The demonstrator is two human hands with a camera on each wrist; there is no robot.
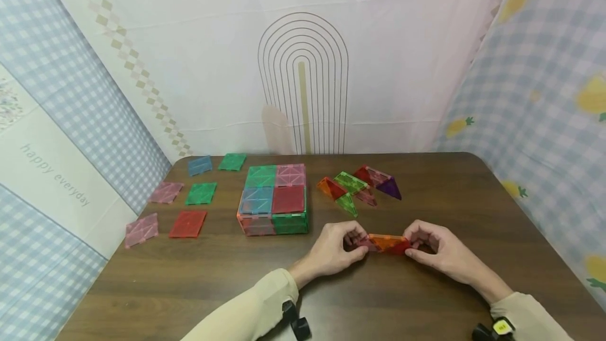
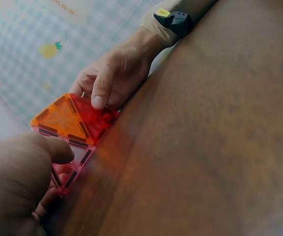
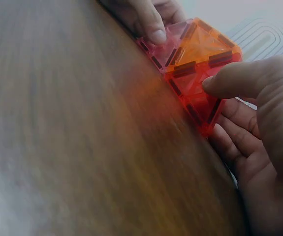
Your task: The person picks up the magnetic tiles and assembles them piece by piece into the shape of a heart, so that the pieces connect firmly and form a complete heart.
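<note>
Three translucent triangular magnetic tiles stand on edge in a row on the table, joined side to side. The orange tile [image 1: 386, 239] sits point-down in the middle, between the pink tile [image 3: 167, 50] and the red tile [image 3: 200, 105]. My left hand [image 1: 332, 251] pinches the pink tile between thumb and fingers. At the other end my right hand [image 1: 437, 250] pinches the red tile, its thumb on the near face in the right wrist view. Both outer tiles are partly hidden by fingers.
A box of square magnetic tiles [image 1: 290, 223] stands left of centre. Several loose square tiles, such as a red square [image 1: 188, 224], lie farther left. Behind my hands are joined triangular tiles, including a purple triangle [image 1: 390, 188]. The wooden table [image 1: 189, 283] meets curtains behind.
</note>
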